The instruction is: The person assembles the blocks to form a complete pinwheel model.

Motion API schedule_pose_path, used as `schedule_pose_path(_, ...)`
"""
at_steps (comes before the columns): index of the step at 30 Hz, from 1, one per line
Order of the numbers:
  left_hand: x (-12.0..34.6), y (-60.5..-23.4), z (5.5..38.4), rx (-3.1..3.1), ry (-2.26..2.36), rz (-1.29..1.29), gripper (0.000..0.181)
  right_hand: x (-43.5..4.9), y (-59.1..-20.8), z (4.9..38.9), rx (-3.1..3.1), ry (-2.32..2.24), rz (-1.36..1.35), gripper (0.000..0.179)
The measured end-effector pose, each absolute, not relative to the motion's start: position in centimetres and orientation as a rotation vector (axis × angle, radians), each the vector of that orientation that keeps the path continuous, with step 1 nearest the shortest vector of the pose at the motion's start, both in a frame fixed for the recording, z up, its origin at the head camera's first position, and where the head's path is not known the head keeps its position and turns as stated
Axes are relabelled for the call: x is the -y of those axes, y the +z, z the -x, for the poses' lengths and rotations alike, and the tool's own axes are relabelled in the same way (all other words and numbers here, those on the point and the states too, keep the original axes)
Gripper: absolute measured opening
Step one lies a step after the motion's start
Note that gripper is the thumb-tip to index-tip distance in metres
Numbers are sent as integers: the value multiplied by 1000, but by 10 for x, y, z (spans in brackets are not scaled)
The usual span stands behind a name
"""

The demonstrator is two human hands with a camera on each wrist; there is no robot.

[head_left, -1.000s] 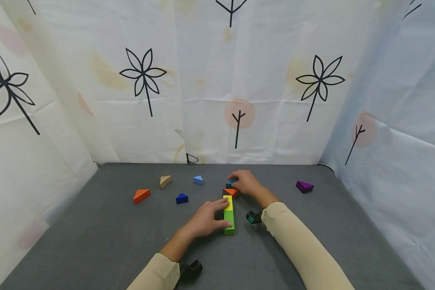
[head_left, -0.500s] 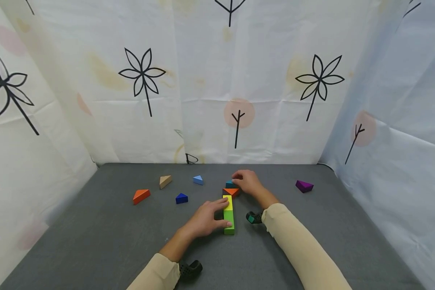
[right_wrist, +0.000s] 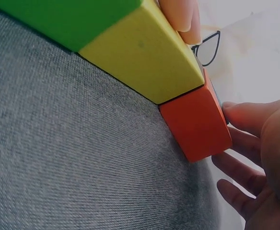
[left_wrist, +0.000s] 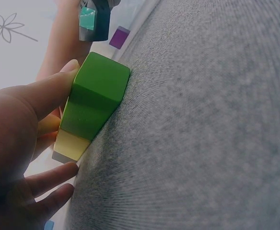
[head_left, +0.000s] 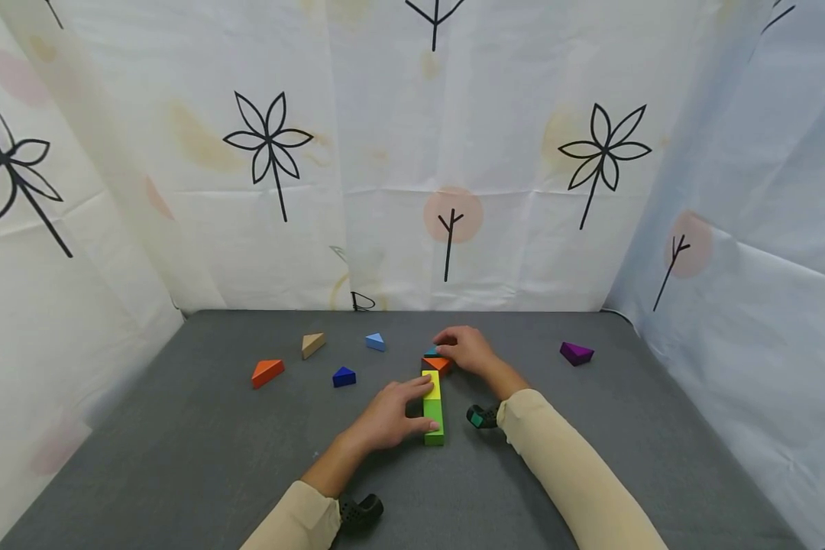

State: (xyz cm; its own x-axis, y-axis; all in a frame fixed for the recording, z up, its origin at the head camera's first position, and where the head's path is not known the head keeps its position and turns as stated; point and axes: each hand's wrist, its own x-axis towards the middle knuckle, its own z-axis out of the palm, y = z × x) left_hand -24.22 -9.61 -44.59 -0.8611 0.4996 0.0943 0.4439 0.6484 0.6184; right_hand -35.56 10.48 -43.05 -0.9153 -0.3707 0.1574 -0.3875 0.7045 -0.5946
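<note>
As the right hand [head_left: 466,350] shifted left over the teal block [head_left: 431,352] just beyond the orange block [head_left: 436,363], its grip there impossible to tell, the left hand [head_left: 387,416] rested unclenched on the yellow block [head_left: 435,391] and green block [head_left: 434,412], apparently steadying them.

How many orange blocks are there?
2: a loose orange block at the left of the table, and a second orange block touching the yellow block. More could be hidden.
</note>
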Motion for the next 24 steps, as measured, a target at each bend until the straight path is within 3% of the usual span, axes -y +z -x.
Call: schedule_pose_path(24, 96, -446, 243, -2785, 1018, -820, 68, -105, -425, 353, 2883, 1148, -669, 23)
